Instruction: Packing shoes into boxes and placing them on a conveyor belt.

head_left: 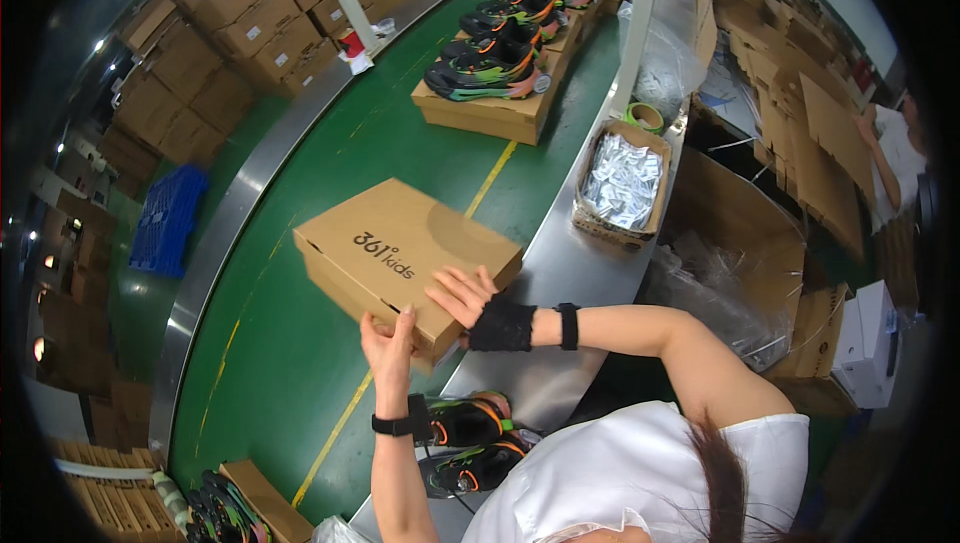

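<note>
A closed brown cardboard shoebox (400,233) lies tilted across the green conveyor in front of me. My left hand (388,345) grips its near edge, thumb at the lid's rim and fingers against the side. My right hand (468,298), in a black fingerless wrist support, lies on the lid near the right corner with fingers stretched out. A pair of black, green and orange sports shoes (468,423) sits on the steel ledge beside my left wrist, partly behind the strap on it.
Farther up the belt (360,133), more sports shoes (490,68) stand on shoeboxes. At right are a carton of small silvery-white packets (625,178), green tape (645,117) and a large open carton (745,213). Another person's arm (882,158) shows at far right.
</note>
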Action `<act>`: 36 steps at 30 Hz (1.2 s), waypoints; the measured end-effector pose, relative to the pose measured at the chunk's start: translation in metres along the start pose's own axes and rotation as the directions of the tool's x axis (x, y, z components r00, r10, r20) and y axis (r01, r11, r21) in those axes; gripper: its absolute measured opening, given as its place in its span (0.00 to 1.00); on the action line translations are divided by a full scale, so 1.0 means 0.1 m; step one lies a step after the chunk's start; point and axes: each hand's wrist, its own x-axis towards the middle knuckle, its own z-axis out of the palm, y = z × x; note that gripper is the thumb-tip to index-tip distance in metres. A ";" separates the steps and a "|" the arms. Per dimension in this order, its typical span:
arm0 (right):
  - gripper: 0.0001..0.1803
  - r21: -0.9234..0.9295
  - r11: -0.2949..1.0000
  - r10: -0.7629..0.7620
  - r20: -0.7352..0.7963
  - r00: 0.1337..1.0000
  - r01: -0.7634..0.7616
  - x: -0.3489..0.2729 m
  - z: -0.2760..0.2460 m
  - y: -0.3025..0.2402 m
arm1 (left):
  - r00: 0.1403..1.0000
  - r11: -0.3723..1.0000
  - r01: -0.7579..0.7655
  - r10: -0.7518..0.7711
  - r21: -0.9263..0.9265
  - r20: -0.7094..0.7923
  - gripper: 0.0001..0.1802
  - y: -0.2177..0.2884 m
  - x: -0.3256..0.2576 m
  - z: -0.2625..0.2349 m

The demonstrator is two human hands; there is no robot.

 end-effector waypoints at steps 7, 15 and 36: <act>0.42 0.882 0.463 0.414 -0.126 0.902 -0.090 0.39 -0.39 0.53 | 0.645 0.329 -0.411 0.764 0.850 0.016 0.33 -0.33 0.07 -0.61; 0.27 0.117 0.849 0.524 -0.316 0.791 -0.515 -0.39 -0.90 2.59 | 0.841 0.796 0.499 -0.348 0.344 -0.414 0.24 -0.84 -0.66 -1.52; 0.31 0.220 0.971 -0.140 0.227 0.964 0.089 0.54 0.25 -0.30 | 0.980 0.771 -0.063 0.169 0.634 -0.108 0.33 -1.33 -1.40 -1.60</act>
